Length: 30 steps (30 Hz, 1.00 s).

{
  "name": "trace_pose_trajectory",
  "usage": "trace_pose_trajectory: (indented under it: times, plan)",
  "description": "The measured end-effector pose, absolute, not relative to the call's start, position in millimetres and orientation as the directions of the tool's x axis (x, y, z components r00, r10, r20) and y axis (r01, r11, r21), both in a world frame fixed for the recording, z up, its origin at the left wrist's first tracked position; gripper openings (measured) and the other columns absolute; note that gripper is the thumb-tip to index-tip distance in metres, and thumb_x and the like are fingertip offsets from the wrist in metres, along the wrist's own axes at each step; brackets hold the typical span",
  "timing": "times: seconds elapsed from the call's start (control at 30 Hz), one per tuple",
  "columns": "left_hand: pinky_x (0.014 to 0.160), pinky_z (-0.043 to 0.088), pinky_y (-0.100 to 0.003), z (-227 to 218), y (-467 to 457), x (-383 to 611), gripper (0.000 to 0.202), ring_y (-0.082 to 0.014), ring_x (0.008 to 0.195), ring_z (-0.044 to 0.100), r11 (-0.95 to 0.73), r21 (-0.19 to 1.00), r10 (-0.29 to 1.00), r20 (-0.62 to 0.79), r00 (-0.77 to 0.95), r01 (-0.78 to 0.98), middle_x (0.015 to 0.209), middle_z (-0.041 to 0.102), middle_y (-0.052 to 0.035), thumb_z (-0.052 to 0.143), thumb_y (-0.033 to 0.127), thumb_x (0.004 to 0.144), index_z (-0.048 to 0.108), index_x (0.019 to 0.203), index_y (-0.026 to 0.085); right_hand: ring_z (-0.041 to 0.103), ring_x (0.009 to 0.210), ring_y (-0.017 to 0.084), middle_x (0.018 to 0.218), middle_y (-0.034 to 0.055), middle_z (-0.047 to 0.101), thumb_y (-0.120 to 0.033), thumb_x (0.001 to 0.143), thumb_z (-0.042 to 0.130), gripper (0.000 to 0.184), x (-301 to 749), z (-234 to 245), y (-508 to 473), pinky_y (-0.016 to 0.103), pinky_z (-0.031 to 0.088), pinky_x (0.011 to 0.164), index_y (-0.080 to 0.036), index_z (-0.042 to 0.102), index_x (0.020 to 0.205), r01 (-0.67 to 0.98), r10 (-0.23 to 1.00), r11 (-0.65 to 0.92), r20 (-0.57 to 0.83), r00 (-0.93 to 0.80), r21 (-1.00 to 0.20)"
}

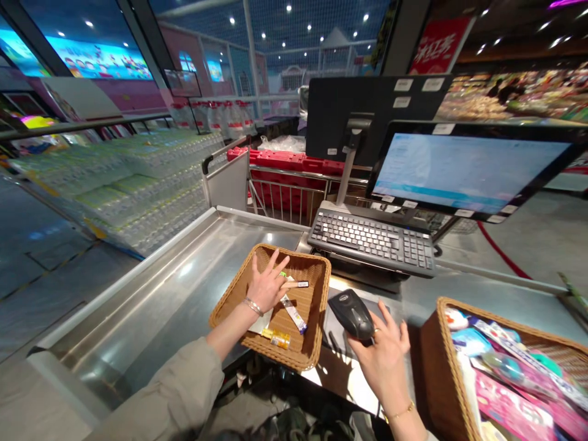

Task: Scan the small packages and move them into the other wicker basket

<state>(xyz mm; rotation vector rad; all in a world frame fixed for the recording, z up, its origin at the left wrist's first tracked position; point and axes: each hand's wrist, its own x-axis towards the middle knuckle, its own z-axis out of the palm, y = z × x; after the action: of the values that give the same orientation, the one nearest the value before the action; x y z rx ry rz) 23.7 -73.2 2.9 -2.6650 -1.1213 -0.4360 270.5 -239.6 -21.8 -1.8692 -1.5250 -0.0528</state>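
Observation:
My left hand [266,285] reaches into a wicker basket [316,324] on the steel checkout counter, fingers spread, with a small slim item [296,284] at its fingertips. A long thin packet [294,313] and a small yellow packet [277,338] lie in the same basket. My right hand [383,355] is wrapped round the handle of a black barcode scanner [353,312], which points away toward the keyboard. A second wicker basket [436,361] at the right holds several colourful packets.
A black keyboard [372,239] sits behind the scanner, below a tilted touchscreen [468,168] and a rear display [367,113]. The steel counter [184,288] runs off to the left. Red shopping baskets [294,162] and stacked bottled water [138,184] stand beyond.

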Motion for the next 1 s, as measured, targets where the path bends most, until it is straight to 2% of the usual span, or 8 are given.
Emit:
trace_pose_trajectory:
  times: [0.23, 0.43, 0.6, 0.77, 0.9, 1.0]
  plan:
    - [0.106, -0.013, -0.075, 11.1, -80.8, 43.1, 0.016, -0.0368, 0.144, 0.017, -0.658, -0.046, 0.664, 0.436, 0.608, 0.752, 0.151, 0.038, -0.0010, 0.056, 0.035, 0.088, 0.068, 0.085, 0.023, 0.042, 0.130, 0.034, 0.112, 0.0046, 0.069, -0.040, 0.075, 0.062, 0.017, 272.4, -14.5, -239.0, 0.065, 0.013, 0.107, -0.024, 0.068, 0.079, 0.883, 0.821, -0.035, 0.490, 0.293, -0.469]
    - [0.104, -0.010, -0.077, 15.7, -86.2, 57.8, 0.014, -0.0396, 0.143, 0.018, -0.670, -0.008, 0.649, 0.479, 0.591, 0.742, 0.150, 0.039, -0.0041, 0.060, 0.034, 0.085, 0.067, 0.086, 0.023, 0.041, 0.131, 0.034, 0.113, 0.0056, 0.069, -0.035, 0.074, 0.061, 0.014, 271.0, -6.5, -239.4, 0.064, 0.014, 0.108, -0.023, 0.067, 0.079, 0.887, 0.812, -0.034, 0.504, 0.293, -0.460]
    - [0.105, -0.010, -0.076, 19.3, -89.0, 69.5, 0.011, -0.0383, 0.143, 0.021, -0.670, 0.003, 0.632, 0.528, 0.568, 0.742, 0.149, 0.041, -0.0022, 0.060, 0.032, 0.084, 0.066, 0.082, 0.023, 0.041, 0.132, 0.033, 0.114, 0.0047, 0.069, -0.030, 0.072, 0.061, 0.016, 271.0, -4.2, -240.0, 0.064, 0.012, 0.108, -0.024, 0.069, 0.085, 0.886, 0.818, -0.056, 0.488, 0.305, -0.461]
    - [0.106, -0.009, -0.074, 20.1, -90.0, 80.5, 0.007, -0.0373, 0.142, 0.025, -0.687, 0.036, 0.586, 0.618, 0.524, 0.725, 0.145, 0.047, -0.0014, 0.062, 0.028, 0.083, 0.066, 0.080, 0.023, 0.040, 0.133, 0.032, 0.115, 0.0024, 0.068, -0.028, 0.070, 0.062, 0.015, 271.9, -0.2, -243.4, 0.062, 0.011, 0.110, -0.025, 0.069, 0.083, 0.884, 0.816, -0.087, 0.476, 0.327, -0.459]
    - [0.108, -0.010, -0.072, 20.6, -90.9, 87.7, 0.007, -0.0364, 0.142, 0.026, -0.689, 0.066, 0.590, 0.629, 0.506, 0.722, 0.145, 0.046, 0.0003, 0.063, 0.028, 0.083, 0.066, 0.078, 0.024, 0.039, 0.134, 0.032, 0.116, 0.0017, 0.068, -0.027, 0.071, 0.062, 0.012, 273.5, 3.5, -247.0, 0.061, 0.010, 0.110, -0.026, 0.069, 0.080, 0.880, 0.818, -0.105, 0.462, 0.342, -0.464]
    - [0.108, -0.010, -0.072, 22.1, -91.4, 92.1, 0.007, -0.0366, 0.141, 0.026, -0.691, 0.070, 0.584, 0.640, 0.499, 0.719, 0.144, 0.047, 0.0002, 0.064, 0.029, 0.082, 0.066, 0.078, 0.024, 0.039, 0.134, 0.032, 0.117, 0.0028, 0.068, -0.028, 0.072, 0.061, 0.016, 274.9, 5.6, -249.8, 0.062, 0.010, 0.110, -0.026, 0.070, 0.085, 0.874, 0.815, -0.116, 0.457, 0.356, -0.473]
